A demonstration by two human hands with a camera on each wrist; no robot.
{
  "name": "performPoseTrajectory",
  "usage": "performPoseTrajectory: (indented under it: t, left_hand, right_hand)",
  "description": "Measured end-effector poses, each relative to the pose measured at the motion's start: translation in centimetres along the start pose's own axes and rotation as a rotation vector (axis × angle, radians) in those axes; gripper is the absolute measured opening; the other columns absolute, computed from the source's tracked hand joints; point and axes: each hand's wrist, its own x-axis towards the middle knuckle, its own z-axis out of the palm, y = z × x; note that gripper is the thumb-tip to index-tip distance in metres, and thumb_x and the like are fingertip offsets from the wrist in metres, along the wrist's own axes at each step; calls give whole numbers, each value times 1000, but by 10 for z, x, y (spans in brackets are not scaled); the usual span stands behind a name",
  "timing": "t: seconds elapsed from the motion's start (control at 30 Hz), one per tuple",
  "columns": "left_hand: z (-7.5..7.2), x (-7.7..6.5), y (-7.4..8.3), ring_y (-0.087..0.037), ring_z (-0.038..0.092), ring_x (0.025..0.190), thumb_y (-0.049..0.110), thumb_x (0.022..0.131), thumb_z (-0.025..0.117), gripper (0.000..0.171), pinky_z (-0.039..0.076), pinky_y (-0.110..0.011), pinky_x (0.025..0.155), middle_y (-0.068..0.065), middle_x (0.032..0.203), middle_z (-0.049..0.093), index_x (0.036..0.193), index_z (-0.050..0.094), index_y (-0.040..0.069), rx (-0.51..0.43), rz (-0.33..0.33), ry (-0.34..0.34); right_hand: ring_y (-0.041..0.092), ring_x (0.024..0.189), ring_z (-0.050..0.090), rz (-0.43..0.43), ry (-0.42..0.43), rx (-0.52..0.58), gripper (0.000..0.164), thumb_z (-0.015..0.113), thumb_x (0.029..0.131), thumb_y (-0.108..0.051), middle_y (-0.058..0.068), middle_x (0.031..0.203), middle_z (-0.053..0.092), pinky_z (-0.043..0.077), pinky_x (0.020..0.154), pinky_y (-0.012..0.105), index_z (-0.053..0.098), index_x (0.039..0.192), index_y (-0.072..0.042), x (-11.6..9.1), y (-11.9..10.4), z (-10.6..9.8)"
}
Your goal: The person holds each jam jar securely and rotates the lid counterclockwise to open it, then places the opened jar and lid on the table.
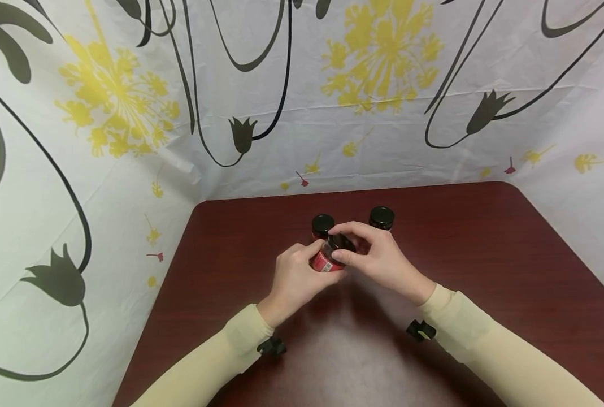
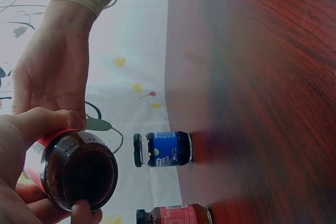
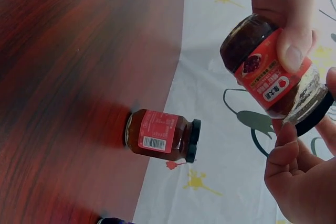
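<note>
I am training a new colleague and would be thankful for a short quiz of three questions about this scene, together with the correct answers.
1. True or false: the left hand grips the held jar by its body.

2. Multiple choice: where are the fingertips of the right hand?
A) on the patterned cloth
B) on the black lid at the jar's mouth
C) flat on the tabletop

3. Short answer: as the wearer of the head camera sees them, what label colours have the left standing jar and the right standing jar? Use the wrist views.

Key:
1. True.
2. B.
3. Left red, right blue.
</note>
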Motion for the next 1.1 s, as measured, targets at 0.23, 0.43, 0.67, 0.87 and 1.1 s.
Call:
performPoseTrajectory:
  t: [0.23,0.43,0.67,0.87,1.1]
  left_hand:
    - [1,-2,-1,-2,45,62,53,63,73,47,37,-18,47,14,69,53,101,65,26,-1,3,0]
    - [1,-2,-2,-3,45,61,54,63,73,46,37,-18,47,14,69,53,100,65,27,-8,-13,-10]
    - [1,-2,-4,-2,45,62,57,64,71,48,38,-17,47,15,70,53,101,64,27,-10,-31,-29]
    - [-1,-1,-4,1,44,64,58,64,70,46,38,-17,48,17,70,52,101,63,31,0,-36,-17]
    - [-3,-2,-4,2,43,65,58,65,70,47,38,-17,49,18,71,52,104,62,32,11,-46,-39]
  right_hand:
    - [23,63,49,-17,-24,-17,37,69,80,-24,0,96,62,40,57,32,58,116,-23,0,1,0]
    - [18,65,49,-14,-23,-46,36,69,80,-30,-5,96,62,40,58,30,58,115,-32,0,2,-1]
    - [13,64,49,-13,-11,-129,39,68,77,-43,-12,88,61,40,57,29,59,115,-37,2,18,-1]
    - [8,64,51,-4,28,-212,38,65,77,-49,-13,82,60,42,56,27,60,113,-35,6,24,-2]
    - [4,65,55,22,33,-246,32,67,75,-48,-15,80,63,45,56,25,63,104,-35,10,17,-3]
